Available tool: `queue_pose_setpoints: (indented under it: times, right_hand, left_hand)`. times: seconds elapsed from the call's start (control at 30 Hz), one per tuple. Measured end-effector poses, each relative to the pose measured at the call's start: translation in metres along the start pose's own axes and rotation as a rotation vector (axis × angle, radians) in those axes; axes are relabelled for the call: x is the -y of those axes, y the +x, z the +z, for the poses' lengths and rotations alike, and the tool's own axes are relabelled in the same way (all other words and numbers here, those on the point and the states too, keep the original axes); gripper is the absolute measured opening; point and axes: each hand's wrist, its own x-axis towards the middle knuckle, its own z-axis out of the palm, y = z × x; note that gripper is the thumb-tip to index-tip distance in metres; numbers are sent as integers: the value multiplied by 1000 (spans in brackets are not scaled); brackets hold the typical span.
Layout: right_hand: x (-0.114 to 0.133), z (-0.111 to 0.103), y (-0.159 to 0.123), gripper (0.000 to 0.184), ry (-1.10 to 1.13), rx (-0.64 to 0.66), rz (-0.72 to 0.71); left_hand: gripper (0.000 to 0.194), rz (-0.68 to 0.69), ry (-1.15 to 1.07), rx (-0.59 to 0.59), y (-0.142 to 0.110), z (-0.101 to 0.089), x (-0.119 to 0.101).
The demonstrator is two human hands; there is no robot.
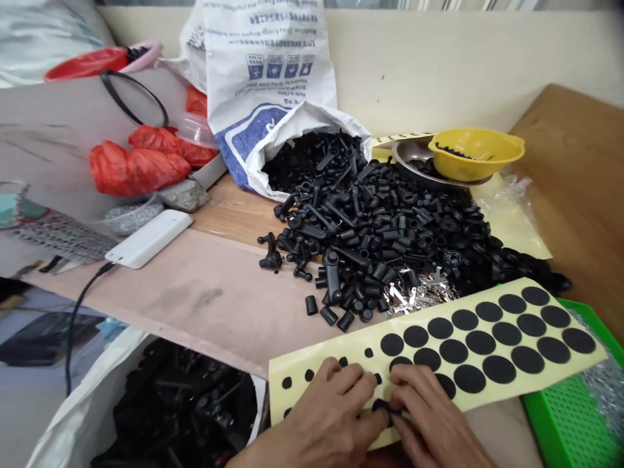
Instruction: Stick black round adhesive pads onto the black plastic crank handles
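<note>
Two bare hands at the near edge of the sheet, the left hand [316,422] and right hand [433,416] both closed in a pinch, fingers curled around one small black rubber piece [385,411], its shape partly hidden. Cream backing sheet [341,344] lying slantwise across the near right of the table, over the edge of a green perforated tray [570,422]. About two dozen large black discs [511,369] in staggered rows, still seated toward the right end; only small black dots [286,382], widely spaced, toward the left end. Most of the sheet still full, by appearance. Discs flat and clean-edged, no visible tears. Far beyond: heap of black moulded parts [385,221] spilling from a white woven sack [263,65], silver metal clips [419,289] at its near edge, yellow bowl [475,153] on a steel dish [407,156] at far right.
</note>
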Motion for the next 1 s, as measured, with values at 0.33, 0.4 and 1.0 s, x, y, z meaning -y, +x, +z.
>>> queue_pose_setpoints:
  times: [0.33, 0.4, 1.0]
  right_hand:
    - [-5, 3, -2, 17, -112, -8, 7]
    - [-6, 5, -2, 16, -90, 12, 38]
    - [11, -3, 7, 21, 29, 55, 70]
  left_hand:
    - [6, 25, 14, -167, -5, 12, 2]
    - [7, 24, 24, -168, -5, 13, 1]
    - [11, 113, 130, -139, -7, 4, 0]
